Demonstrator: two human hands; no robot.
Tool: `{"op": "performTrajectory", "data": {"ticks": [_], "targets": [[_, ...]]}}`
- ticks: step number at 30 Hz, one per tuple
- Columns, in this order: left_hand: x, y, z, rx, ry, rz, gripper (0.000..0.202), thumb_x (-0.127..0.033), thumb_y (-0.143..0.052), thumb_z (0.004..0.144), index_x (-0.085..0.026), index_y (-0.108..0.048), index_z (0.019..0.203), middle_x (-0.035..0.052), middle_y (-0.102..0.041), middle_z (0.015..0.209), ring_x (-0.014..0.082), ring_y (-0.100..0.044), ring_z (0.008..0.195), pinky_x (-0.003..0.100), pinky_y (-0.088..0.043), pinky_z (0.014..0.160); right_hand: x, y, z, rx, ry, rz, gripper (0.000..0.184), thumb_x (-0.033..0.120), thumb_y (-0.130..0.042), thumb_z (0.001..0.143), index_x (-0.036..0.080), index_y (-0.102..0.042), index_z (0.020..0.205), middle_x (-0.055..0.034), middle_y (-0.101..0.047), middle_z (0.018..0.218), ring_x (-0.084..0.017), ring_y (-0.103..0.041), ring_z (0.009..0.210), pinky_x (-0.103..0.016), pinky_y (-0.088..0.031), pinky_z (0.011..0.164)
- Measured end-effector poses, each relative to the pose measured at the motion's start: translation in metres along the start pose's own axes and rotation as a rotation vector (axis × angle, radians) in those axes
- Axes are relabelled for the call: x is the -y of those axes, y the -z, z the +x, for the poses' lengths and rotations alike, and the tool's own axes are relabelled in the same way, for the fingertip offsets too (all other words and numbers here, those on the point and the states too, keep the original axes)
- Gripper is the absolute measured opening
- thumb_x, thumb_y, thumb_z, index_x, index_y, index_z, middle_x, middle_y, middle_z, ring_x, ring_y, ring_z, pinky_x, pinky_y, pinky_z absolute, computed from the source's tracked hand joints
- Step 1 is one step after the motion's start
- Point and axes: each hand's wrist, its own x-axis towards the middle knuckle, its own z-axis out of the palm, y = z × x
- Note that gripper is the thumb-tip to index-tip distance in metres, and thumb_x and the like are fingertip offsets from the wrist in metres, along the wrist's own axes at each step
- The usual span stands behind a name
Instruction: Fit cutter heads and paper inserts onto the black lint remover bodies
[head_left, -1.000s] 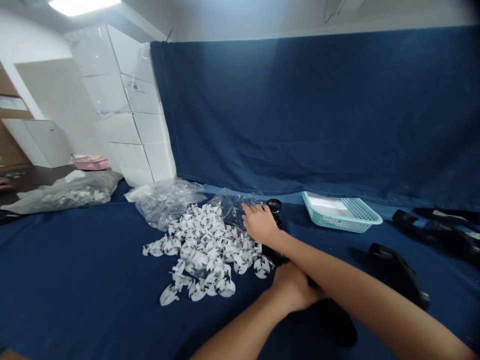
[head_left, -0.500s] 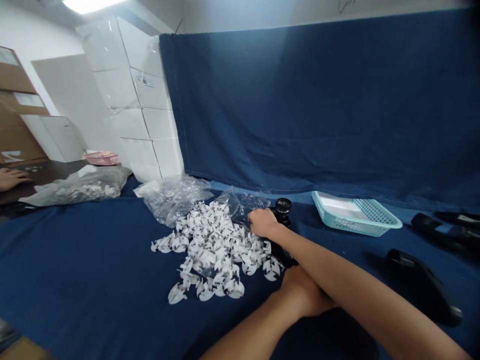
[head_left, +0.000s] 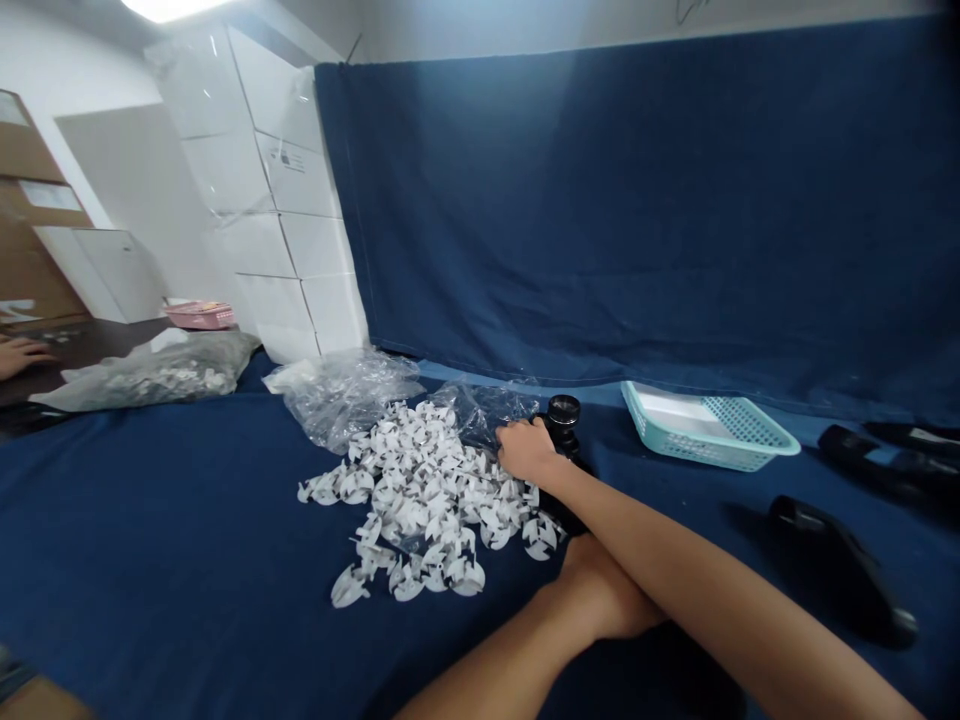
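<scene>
A black device with a round, ribbed top (head_left: 564, 410) stands at the right edge of a heap of white plastic discs with clip-like tabs (head_left: 427, 490). My right hand (head_left: 526, 450) reaches across from the right, fingers curled against the device just below its top; part of the grip is hidden. Under my right forearm lies my left hand (head_left: 611, 595), close to the device's lower end. Its fingers are out of sight behind the crossing arm, so its hold cannot be made out. Crumpled clear plastic (head_left: 484, 410) lies behind the heap.
A turquoise basket (head_left: 712, 450) with something white inside stands right of the device. Another black device (head_left: 840, 570) lies nearer on the right, with more dark items (head_left: 885, 465) beyond. Left are a plastic bag of parts (head_left: 165, 375), stacked white boxes (head_left: 315, 240) and another person's hand (head_left: 22, 355).
The view has shifted very slightly. Both hands and the black device stay in nearly the same place, and the heap of discs looks unchanged.
</scene>
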Motion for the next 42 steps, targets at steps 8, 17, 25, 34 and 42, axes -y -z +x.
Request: {"op": "performTrajectory", "data": {"ticks": [8, 17, 25, 34, 42], "targets": [[-0.005, 0.009, -0.005, 0.061, 0.092, 0.057, 0.064, -0.061, -0.059, 0.078, -0.03, -0.052, 0.133, 0.006, -0.059, 0.134, 0.0415, -0.058, 0.116, 0.053, -0.051, 0.092, -0.015, 0.032, -0.007, -0.207, -0.102, 0.064, 0.036, 0.035, -0.039, 0.099, 0.018, -0.056, 0.126, -0.0142, -0.048, 0.139, -0.03, -0.044, 0.125, -0.047, -0.036, 0.101], [-0.009, 0.012, -0.004, 0.105, 0.223, 0.105, 0.087, -0.069, -0.06, 0.07, -0.024, -0.036, 0.14, 0.0151, -0.056, 0.132, 0.0429, -0.057, 0.113, 0.056, -0.047, 0.094, -0.095, 0.061, 0.008, 0.068, -0.259, 0.095, 0.036, 0.042, -0.059, 0.091, 0.016, -0.06, 0.116, -0.0093, -0.064, 0.114, -0.024, -0.063, 0.1, -0.044, -0.051, 0.086], [-0.009, 0.013, -0.006, 0.078, 0.202, 0.132, 0.089, -0.073, -0.058, 0.07, -0.025, -0.035, 0.141, 0.0135, -0.057, 0.131, 0.0406, -0.06, 0.111, 0.054, -0.049, 0.093, -0.104, 0.046, 0.011, 0.09, -0.122, 0.155, 0.027, 0.032, -0.058, 0.093, 0.018, -0.06, 0.116, -0.008, -0.061, 0.12, -0.022, -0.062, 0.103, -0.043, -0.052, 0.088], [-0.01, 0.014, -0.004, 0.085, 0.203, 0.12, 0.088, -0.071, -0.06, 0.069, -0.025, -0.036, 0.14, 0.0141, -0.058, 0.13, 0.0415, -0.059, 0.111, 0.055, -0.048, 0.094, -0.101, 0.042, 0.012, -0.036, -0.098, 0.211, 0.028, 0.03, -0.059, 0.093, 0.018, -0.059, 0.118, -0.0089, -0.06, 0.122, -0.022, -0.062, 0.104, -0.043, -0.052, 0.088], [-0.008, 0.013, -0.002, 0.102, 0.195, 0.12, 0.086, -0.07, -0.06, 0.07, -0.026, -0.036, 0.139, 0.0143, -0.058, 0.13, 0.0415, -0.059, 0.111, 0.054, -0.048, 0.092, -0.082, 0.07, -0.008, -0.241, -0.065, 0.296, 0.044, 0.002, -0.058, 0.082, 0.017, -0.061, 0.123, -0.0134, -0.059, 0.125, -0.028, -0.058, 0.113, -0.045, -0.043, 0.099]]}}
